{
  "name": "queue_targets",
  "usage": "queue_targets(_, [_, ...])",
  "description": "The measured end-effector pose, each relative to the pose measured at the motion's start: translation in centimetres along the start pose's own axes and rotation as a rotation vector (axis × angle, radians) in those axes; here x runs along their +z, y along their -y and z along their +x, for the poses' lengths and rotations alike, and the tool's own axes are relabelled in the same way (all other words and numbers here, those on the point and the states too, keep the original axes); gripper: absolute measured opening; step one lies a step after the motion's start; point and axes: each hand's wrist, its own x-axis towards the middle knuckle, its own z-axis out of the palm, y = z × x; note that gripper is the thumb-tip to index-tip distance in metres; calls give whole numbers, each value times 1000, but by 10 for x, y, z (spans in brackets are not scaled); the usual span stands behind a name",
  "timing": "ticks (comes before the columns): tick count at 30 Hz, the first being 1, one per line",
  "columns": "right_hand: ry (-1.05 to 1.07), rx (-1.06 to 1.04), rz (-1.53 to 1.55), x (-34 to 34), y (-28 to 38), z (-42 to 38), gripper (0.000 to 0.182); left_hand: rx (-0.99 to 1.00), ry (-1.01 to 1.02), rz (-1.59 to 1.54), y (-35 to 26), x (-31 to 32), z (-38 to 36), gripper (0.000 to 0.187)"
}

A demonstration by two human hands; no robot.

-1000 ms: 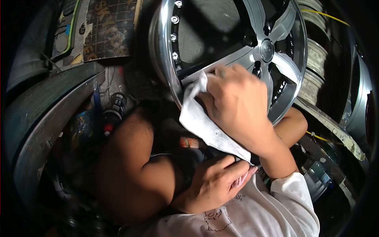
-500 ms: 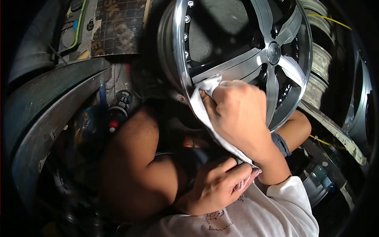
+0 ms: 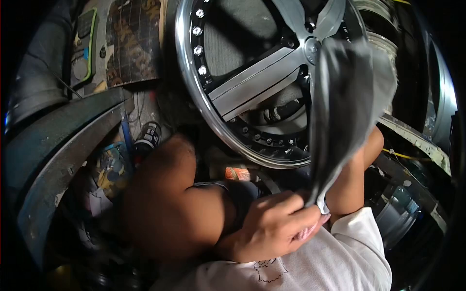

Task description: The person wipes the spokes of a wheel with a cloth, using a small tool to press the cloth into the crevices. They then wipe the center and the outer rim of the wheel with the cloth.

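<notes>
In the head view, my left hand (image 3: 279,225) is closed around the lower end of a grey-white cloth (image 3: 347,97). A bit of pinkish material shows under its fingers. From there the cloth rises, slightly blurred, across the right side of a car wheel rim (image 3: 262,80) with silver spokes, black inner parts and a polished lip. My right forearm (image 3: 347,189) runs up behind the cloth, which hides my right hand and its fingers. The rim is tilted in front of my knees. Its centre cap (image 3: 311,51) shows just left of the cloth.
More rims (image 3: 381,46) are stacked at the right, beside a worn ledge (image 3: 422,145). A dark bottle (image 3: 148,136) stands left of my knee. Curved metal panels (image 3: 73,116) and a stained board (image 3: 133,43) are on the left. An orange packet (image 3: 237,173) lies beneath the rim.
My right hand has left the rim's lower-left edge and gone behind the cloth, which now stretches up and right. The rim has shifted left in view and shows turned. My left hand stays closed on the cloth.
</notes>
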Motion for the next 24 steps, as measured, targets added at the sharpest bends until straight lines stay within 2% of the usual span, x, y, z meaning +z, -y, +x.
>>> queue_targets(2, [-3, 71, -81, -24, -24, -33, 21, 110, 110, -40, 2, 13, 0, 19])
queue_targets(3, [3, 275, 211, -40, -31, -48, 24, 166, 154, -66, 4, 20, -3, 19])
queue_targets(4, [-15, 529, 633, -54, -31, -62, 27, 178, 165, -57, 1, 23, -4, 20])
queue_targets(6, [-31, 754, 1056, -57, -37, -94, 32, 201, 192, -32, -4, 26, -5, 22])
queue_targets(8, [-32, 735, 1154, -37, -51, -130, 31, 217, 191, 22, -6, 31, -7, 22])
queue_targets(11, [157, 650, 1111, -39, -58, -142, 27, 234, 208, 72, -12, 34, -5, 24])
queue_targets(13, [173, 557, 1064, -41, -66, -150, 25, 261, 299, 109, -15, 30, -3, 24])
queue_targets(14, [203, 635, 1152, -48, -67, -151, 22, 247, 376, 143, -17, 27, -4, 24])
queue_targets(15, [180, 651, 1248, -48, -80, -166, 22, 237, 458, 172, -19, 24, -4, 25])
queue_targets(17, [-4, 826, 1389, -52, -82, -181, 23, 276, 452, 146, -13, 35, -5, 27])
queue_targets(19, [-153, 777, 1551, -42, -98, -201, 37, 201, 447, 295, -13, 41, -10, 25])
queue_targets(21, [-173, 666, 1865, -64, -105, -207, 51, 73, 439, 366, -22, 52, -7, 23])
queue_targets(23, [-275, 580, 2144, -74, -113, -222, 53, -47, 429, 402, -20, 60, -6, 20])
queue_targets(24, [-306, 545, 2096, -80, -113, -227, 55, -15, 456, 412, -16, 63, -6, 19])
